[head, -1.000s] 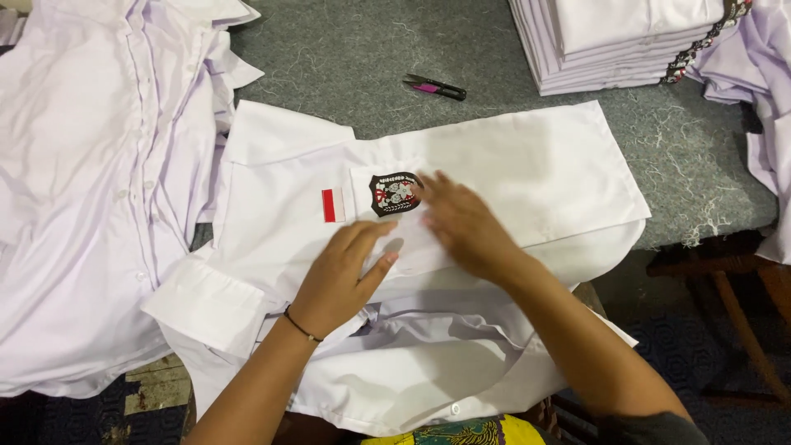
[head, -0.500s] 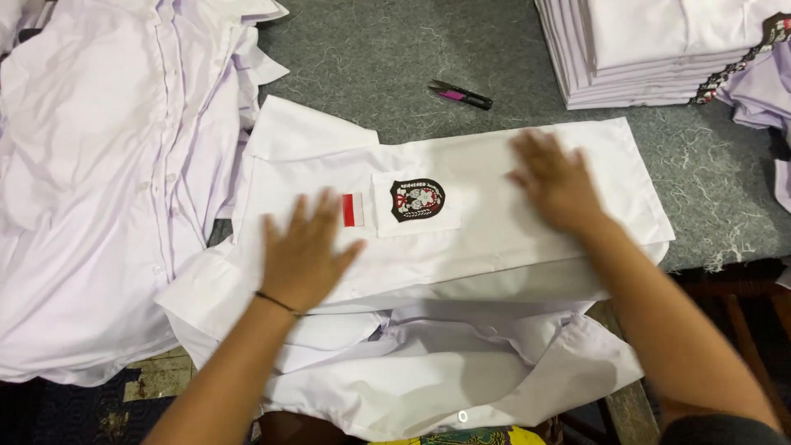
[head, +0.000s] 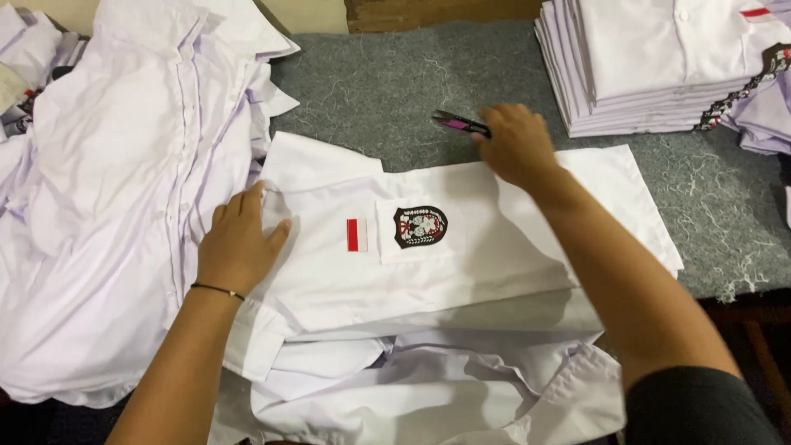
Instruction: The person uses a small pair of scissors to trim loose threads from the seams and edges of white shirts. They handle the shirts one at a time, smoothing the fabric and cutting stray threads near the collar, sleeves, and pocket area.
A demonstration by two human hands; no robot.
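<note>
Grey felt-like table top (head: 395, 82), loose white threads scattered on it. One white shirt (head: 494, 255) lies folded flat at centre, pocket side up: one red-and-white rectangular patch (head: 357, 235), one dark shield-shaped badge (head: 420, 227) on the pocket. More white shirt fabric is bunched under its near edge.

Left hand (head: 239, 243) lies flat on the shirt's left end, fingers together and slightly curled over the fold, thumb spread toward the patch, which sits just right of the thumb tip. One thin dark bracelet (head: 216, 288) is on that wrist.

Right hand (head: 515, 144) rests on the shirt's far edge, fingers bent down; the fingertips meet one small black-and-pink tool (head: 460, 124) lying on the felt. Cannot tell whether they pinch it or only touch it.

One neat stack of folded white shirts (head: 651, 66) sits beyond and right of the right fingers. One loose heap of unfolded white shirts (head: 107, 189) lies just left of the left fingers. Individual shirts in the stack and heap can't be counted.
</note>
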